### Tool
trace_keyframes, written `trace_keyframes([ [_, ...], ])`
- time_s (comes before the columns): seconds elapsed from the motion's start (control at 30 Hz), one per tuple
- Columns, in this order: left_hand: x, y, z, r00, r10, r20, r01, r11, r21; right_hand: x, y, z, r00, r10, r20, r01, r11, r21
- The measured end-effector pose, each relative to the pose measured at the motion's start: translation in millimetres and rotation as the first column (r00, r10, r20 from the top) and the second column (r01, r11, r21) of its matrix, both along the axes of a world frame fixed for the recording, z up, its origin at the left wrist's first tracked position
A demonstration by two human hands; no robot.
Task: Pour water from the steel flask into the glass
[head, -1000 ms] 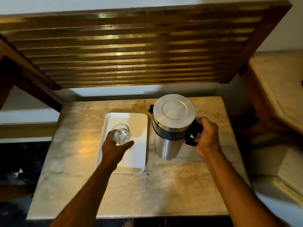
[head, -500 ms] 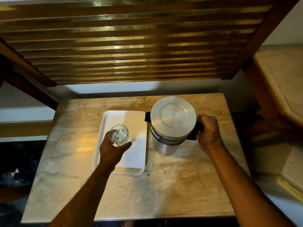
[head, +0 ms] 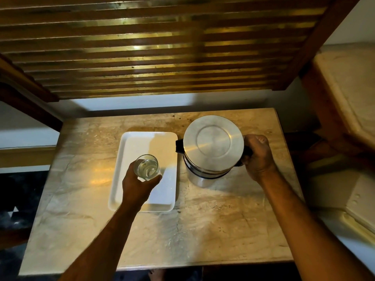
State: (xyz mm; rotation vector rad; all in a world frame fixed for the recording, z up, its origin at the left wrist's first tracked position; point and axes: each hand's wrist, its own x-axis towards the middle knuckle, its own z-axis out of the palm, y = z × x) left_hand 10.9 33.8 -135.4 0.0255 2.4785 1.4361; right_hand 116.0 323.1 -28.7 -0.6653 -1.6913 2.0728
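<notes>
Right now your left hand (head: 138,186) is wrapped around the glass (head: 146,167), thumb on the near side and fingers curled round the far side, over the near half of the white tray (head: 129,145). From this angle you cannot tell whether the glass rests on the tray or is held just above it. The glass stands upright and looks clear; whether it holds any water is hard to say.

Your right hand (head: 258,157) is closed in a fist on the black handle (head: 246,152) of the steel flask (head: 212,147). The flask is just to the right of the tray, on or close above the marble table (head: 203,230); its lid faces up toward you and is shut, and its black spout (head: 179,146) points left, toward the tray. The flask leans only slightly.

The two hands are apart, one on each vessel. A slatted wooden panel (head: 162,47) hangs over the back of the table.
</notes>
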Motion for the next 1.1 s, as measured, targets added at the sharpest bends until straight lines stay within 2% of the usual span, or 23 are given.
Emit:
trace_keyframes([
  [0.63,1.2,0.0,-11.0,0.996,-0.042,-0.077,0.043,0.999,0.01,0.4,-2.8,2.9,0.999,0.031,-0.028,-0.03,0.999,0.018],
  [0.77,1.8,0.5,-10.7,0.998,-0.012,-0.055,0.015,0.999,0.043,1.4,-1.7,2.9,0.999,0.031,-0.04,-0.03,0.999,0.027],
  [0.83,2.4,-2.5,-7.9,1.0,0.004,0.021,-0.006,0.996,0.09,0.7,0.8,0.0,0.999,0.029,-0.023,-0.027,0.998,0.057],
  [0.93,13.8,-17.4,11.0,0.996,0.031,0.081,-0.037,0.996,0.077,8.0,5.3,0.8,0.999,0.017,0.04,-0.022,0.992,0.126],
  [1.0,13.8,-26.8,39.0,0.997,0.063,0.047,-0.065,0.997,0.047,10.7,9.9,9.3,0.997,-0.04,0.065,0.029,0.988,0.154],
  [1.1,13.8,-40.7,95.9,0.99,0.058,-0.129,-0.063,0.997,-0.036,21.3,2.0,41.4,0.979,-0.192,0.062,0.177,0.965,0.194],
])
